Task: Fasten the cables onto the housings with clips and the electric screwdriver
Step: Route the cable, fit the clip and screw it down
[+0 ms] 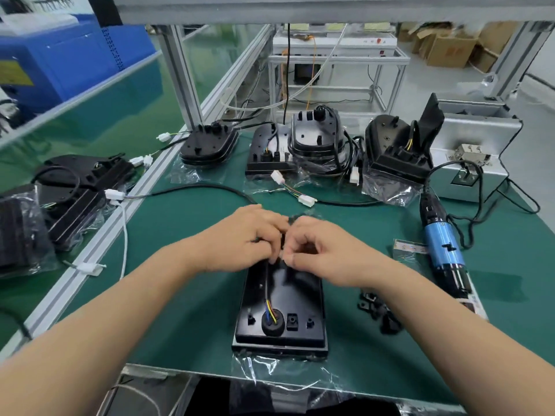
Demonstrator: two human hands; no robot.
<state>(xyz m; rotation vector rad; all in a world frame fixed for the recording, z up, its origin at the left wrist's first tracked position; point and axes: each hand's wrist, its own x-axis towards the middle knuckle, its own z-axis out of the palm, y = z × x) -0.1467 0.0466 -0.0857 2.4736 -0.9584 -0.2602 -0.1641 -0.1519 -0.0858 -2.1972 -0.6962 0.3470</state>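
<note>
Both hands, left hand point(240, 235) and right hand point(318, 250), pinch the cable point(266, 280) together at the far end of the housing point(282, 310), near the mat's point(186, 310) front edge.

Green-matted counter point(192, 295). On it: black housing point(280, 313) on clear bag, front centre; elec. screwdriver point(444, 246) at right; loose black clips point(379, 313) just beside housing; more bagged housings point(303, 145) along back; grey metal box point(474, 145) far right.
</note>
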